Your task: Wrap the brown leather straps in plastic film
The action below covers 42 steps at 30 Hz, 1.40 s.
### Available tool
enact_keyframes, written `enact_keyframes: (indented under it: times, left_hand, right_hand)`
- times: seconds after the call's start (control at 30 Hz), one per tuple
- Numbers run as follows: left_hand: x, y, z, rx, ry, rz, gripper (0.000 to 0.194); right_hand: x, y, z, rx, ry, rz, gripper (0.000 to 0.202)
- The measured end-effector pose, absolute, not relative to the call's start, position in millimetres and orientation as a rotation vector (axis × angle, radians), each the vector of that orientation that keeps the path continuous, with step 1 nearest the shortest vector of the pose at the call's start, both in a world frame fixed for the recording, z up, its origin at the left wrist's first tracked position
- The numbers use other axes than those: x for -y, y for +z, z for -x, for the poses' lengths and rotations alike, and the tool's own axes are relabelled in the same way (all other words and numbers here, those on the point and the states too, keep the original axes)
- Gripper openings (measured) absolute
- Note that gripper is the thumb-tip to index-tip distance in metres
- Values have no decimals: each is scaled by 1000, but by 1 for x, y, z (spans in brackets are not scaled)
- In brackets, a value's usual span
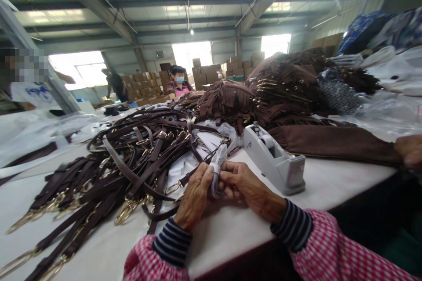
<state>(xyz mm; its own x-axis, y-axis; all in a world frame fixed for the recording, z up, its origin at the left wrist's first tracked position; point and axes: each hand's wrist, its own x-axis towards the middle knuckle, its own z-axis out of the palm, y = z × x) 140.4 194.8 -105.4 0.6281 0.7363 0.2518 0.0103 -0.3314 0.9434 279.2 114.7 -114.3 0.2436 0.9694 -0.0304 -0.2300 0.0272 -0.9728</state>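
Note:
My left hand (197, 189) pinches a small bundle (216, 169) in thin whitish wrapping, its thumb lying on a white band around it. My right hand (245, 184) grips the same bundle from the other side, its fingers curled in against it. A dark brown strap with a metal clasp (222, 144) seems to run to the top of the bundle; what is inside the wrapping is hidden. To the left of my hands lies a heap of brown leather straps (141, 162) with gold-coloured hooks and buckles. Beyond my right hand stands a white tape dispenser (275, 158).
Brown fringed bags (286, 83) are piled at the back right, with a long brown piece (332, 142) in front. Another person's hand (409, 151) rests at the right edge. Clear plastic (389, 112) lies behind it. Several people work beyond the white table (231, 237).

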Motion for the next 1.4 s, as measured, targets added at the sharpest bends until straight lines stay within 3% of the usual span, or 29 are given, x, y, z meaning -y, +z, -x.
enact_keyframes:
  times: [0.5, 1.17, 1.4]
  left_hand:
    - [-199, -114, -139, -665, 790, -1699, 43]
    - [-185, -107, -136, -658, 953, -2161, 27]
    - [-194, -106, -139, -580, 894, -1876, 24]
  right_hand:
    - [-132, -109, -277, 930, 1026, 1184, 34]
    - [-85, -97, -264, 764, 1044, 1104, 39]
    - [-103, -105, -261, 619, 1111, 957, 43]
